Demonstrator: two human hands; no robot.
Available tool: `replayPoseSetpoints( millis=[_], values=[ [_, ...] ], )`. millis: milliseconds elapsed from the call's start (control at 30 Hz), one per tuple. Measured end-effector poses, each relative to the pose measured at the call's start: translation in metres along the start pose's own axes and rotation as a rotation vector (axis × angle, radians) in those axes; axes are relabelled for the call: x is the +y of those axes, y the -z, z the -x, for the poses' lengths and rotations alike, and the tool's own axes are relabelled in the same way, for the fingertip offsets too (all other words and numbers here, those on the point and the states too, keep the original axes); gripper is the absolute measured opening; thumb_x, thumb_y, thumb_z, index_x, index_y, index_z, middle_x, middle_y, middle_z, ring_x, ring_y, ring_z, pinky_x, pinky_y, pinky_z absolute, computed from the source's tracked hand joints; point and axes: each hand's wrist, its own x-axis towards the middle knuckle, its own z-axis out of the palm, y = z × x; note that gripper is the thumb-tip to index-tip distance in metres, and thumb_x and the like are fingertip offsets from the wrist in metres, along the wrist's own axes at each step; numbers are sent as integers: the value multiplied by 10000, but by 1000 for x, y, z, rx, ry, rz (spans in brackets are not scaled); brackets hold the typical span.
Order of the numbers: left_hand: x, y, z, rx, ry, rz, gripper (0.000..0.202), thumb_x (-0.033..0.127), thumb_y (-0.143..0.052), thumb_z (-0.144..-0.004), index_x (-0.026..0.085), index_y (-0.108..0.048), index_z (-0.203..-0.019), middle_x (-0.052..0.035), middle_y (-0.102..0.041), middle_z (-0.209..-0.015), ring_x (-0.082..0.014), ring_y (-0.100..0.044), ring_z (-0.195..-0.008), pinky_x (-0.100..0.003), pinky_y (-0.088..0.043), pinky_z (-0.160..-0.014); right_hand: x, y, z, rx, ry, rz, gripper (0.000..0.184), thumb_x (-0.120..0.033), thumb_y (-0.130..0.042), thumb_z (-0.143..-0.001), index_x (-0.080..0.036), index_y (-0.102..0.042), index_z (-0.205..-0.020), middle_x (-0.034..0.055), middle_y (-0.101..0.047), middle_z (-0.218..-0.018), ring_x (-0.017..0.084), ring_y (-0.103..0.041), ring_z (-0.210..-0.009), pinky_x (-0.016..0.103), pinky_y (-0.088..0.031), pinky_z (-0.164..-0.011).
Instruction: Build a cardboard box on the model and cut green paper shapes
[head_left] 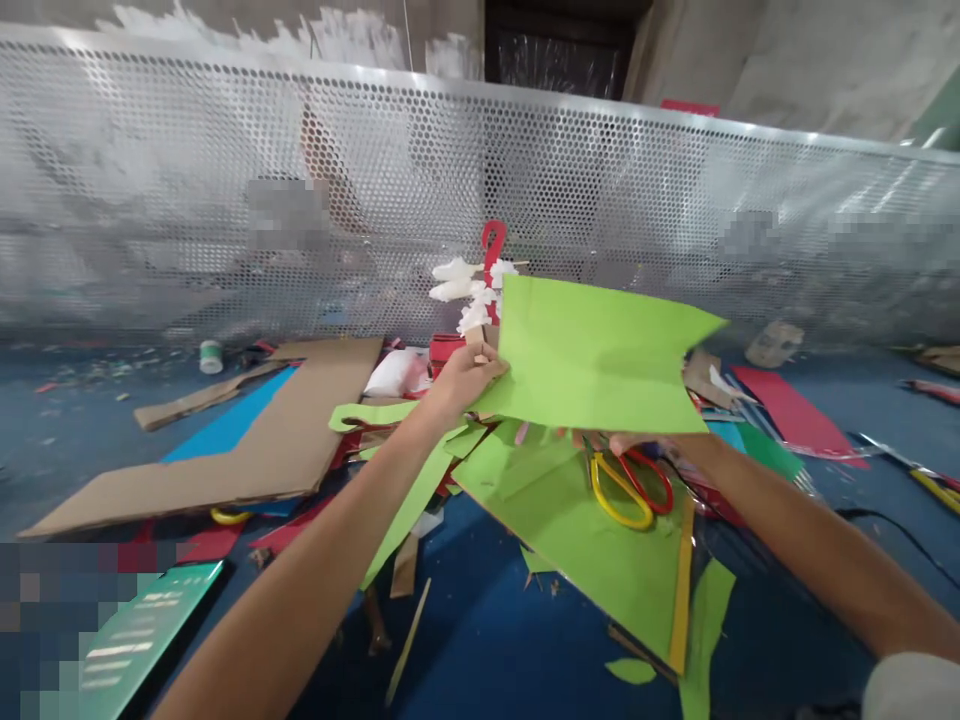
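My left hand (469, 378) is closed on the left edge of a light green paper sheet (592, 350), which is raised and slightly bent, with a notch in its right side. My right hand (637, 443) is at the sheet's lower edge, its fingers mostly hidden behind the paper. Just below those fingers are scissors (626, 490) with one yellow and one red handle; whether the hand grips them cannot be told. Under the scissors lies a green-covered board (570, 520) with a yellow strip along its right edge.
Brown cardboard (300, 420) overlies a blue sheet (232, 415) on the left. A red hook-shaped piece (493, 240) with white flower-like bits stands behind the green sheet. Green scraps (705, 630) lie in front. A perforated metal panel (375, 200) spans the back; a red sheet (795, 405) lies right.
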Motion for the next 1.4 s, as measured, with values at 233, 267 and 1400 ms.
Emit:
replayPoseSetpoints(
  millis=[233,267,1400],
  values=[
    [-26,-41,13,-48,-117,214,281,291,-796,-765,224,-569,-916,67,-589,-683,-109,-573,-586,-208,-440,-557,-8,-38,5,591,-495,-1071,356,-463,-894,-794,-207,-664,-882,77,-799,-871,256,-777,-889,393,-648,-814],
    [-28,-45,17,-119,-91,244,312,285,-815,-746,223,-581,-943,60,-613,-700,-122,-610,-620,-221,-476,-588,-10,-38,5,690,-540,-1059,355,-400,-923,-752,-205,-664,-896,62,-799,-863,254,-774,-865,405,-649,-828],
    [-81,-44,55,31,39,212,314,465,-836,-826,156,-792,-792,-76,-817,-873,-184,-735,-786,-406,-603,-1022,-44,-38,52,-221,-843,545,563,-448,-680,-970,-156,-615,-1446,259,-755,-1255,382,-738,-1109,397,-516,-849]
  ],
)
